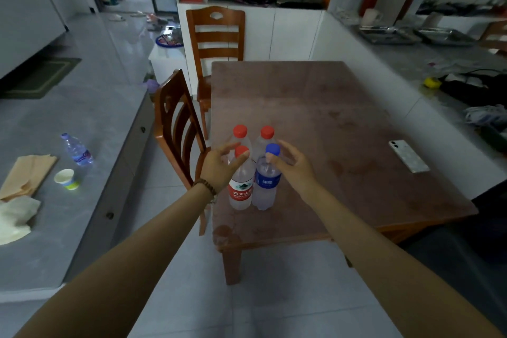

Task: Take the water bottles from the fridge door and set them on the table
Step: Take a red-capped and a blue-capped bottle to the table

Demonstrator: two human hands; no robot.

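Several water bottles stand upright in a tight cluster near the front left corner of the brown table (343, 123). At the front are a red-capped bottle with a red label (241, 192) and a blue-capped bottle with a blue label (267, 186). Two more red-capped bottles (240, 132) (267, 133) stand just behind them. My left hand (218, 166) curls loosely about the neck of the front red-capped bottle, fingers apart. My right hand (295, 166) has its thumb at the blue-capped bottle's neck, its fingers spread beside the cap.
A white phone (408, 155) lies on the table's right side. Two wooden chairs (178, 129) (216, 38) stand at the table's left edge. On the grey counter (90, 107) to the left are another bottle (76, 149), a paper cup (65, 178) and cloths.
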